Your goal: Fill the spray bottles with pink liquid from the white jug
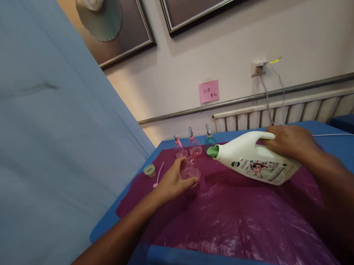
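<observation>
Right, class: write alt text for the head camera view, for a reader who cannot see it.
The right hand tips a large white plastic detergent jug, its green spout toward a small clear pink plastic bottle that the left hand steadies on a crumpled maroon plastic sheet. Three small spray bottles stand behind; a pale green cap lies on the blue table.

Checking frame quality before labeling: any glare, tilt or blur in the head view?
Head view: strongly tilted, wall rail and picture frames run diagonally. Glare patches on the purple plastic sheet. Soft shadow under the white jug held by the right hand. The clear pink bottle in the left hand is hard to outline against the sheet. The writing on the pink note is too small to read.
</observation>
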The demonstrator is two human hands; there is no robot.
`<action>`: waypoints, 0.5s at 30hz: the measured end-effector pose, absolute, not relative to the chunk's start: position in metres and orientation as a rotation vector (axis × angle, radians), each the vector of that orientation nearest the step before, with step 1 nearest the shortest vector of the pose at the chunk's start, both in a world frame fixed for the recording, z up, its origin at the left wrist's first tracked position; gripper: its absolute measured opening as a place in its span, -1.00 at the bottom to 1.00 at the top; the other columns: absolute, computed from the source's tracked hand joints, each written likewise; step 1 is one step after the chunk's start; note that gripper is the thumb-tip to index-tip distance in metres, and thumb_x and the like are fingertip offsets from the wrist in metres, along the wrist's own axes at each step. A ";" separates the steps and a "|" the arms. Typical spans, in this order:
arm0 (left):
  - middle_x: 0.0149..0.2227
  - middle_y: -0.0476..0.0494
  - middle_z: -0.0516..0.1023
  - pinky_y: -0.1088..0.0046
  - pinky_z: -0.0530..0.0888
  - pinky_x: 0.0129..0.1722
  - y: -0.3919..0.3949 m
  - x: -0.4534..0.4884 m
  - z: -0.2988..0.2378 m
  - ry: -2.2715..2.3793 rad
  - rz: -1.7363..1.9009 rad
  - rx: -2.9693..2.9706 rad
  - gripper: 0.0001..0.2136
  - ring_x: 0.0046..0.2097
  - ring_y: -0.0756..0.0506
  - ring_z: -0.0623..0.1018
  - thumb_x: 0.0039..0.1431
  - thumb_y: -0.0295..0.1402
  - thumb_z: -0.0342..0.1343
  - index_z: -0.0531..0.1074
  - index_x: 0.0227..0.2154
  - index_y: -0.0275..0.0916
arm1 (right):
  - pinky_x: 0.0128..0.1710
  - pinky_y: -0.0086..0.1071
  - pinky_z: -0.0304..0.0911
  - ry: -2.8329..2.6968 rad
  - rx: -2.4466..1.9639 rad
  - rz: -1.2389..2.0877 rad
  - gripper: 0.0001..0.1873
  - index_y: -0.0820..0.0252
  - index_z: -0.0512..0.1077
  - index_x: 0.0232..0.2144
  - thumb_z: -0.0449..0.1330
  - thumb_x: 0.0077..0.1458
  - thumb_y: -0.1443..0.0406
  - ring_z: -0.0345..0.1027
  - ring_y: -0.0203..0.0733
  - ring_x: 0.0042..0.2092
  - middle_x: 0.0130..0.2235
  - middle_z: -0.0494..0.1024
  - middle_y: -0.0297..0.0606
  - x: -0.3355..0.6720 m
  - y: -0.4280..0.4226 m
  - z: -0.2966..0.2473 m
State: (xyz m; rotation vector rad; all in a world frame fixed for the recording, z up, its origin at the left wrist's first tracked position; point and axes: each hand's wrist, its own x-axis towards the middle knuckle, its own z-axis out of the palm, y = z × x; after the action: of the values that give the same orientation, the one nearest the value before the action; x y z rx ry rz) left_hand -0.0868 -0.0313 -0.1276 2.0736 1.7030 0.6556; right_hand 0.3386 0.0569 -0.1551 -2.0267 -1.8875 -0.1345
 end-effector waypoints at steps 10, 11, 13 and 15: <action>0.47 -0.47 0.45 -0.22 0.49 0.41 -0.012 -0.092 -0.105 1.646 0.433 2.398 -0.19 0.43 -0.53 0.51 0.28 0.01 0.37 0.27 0.46 -0.20 | -0.31 -0.15 0.01 -1.928 -2.036 -0.116 -0.56 -0.02 0.62 -0.15 0.08 0.33 -0.10 0.47 0.09 -0.23 -0.18 0.72 -0.07 0.332 0.052 -0.146; 0.48 -0.48 0.43 -0.24 0.48 0.42 -0.011 -0.093 -0.103 1.637 0.418 2.430 -0.20 0.44 -0.53 0.50 0.28 0.01 0.36 0.27 0.47 -0.21 | -0.31 -0.15 0.00 -1.932 -2.034 -0.126 -0.55 -0.02 0.62 -0.14 0.07 0.33 -0.11 0.47 0.10 -0.23 -0.17 0.72 -0.07 0.331 0.052 -0.146; 0.49 -0.48 0.41 -0.25 0.47 0.44 -0.009 -0.095 -0.097 1.613 0.387 2.491 -0.20 0.46 -0.54 0.48 0.29 -0.01 0.36 0.26 0.47 -0.21 | -0.31 -0.15 -0.01 -1.934 -2.031 -0.137 -0.53 -0.02 0.62 -0.13 0.07 0.33 -0.12 0.47 0.10 -0.22 -0.17 0.73 -0.05 0.329 0.052 -0.146; 0.48 -0.47 0.43 -0.25 0.50 0.42 -0.007 -0.096 -0.093 1.595 0.344 2.542 -0.22 0.44 -0.54 0.49 0.29 -0.05 0.36 0.26 0.48 -0.19 | -0.32 -0.16 -0.02 -1.935 -2.034 -0.150 -0.55 -0.01 0.63 -0.13 0.07 0.32 -0.10 0.47 0.10 -0.23 -0.17 0.72 -0.04 0.328 0.052 -0.145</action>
State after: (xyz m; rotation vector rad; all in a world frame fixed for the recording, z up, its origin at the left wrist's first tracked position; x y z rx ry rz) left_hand -0.0957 -0.0070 -0.0928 2.5417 1.5953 0.3436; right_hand 0.3276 0.0518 -0.1455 -2.0335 -1.9349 -0.1498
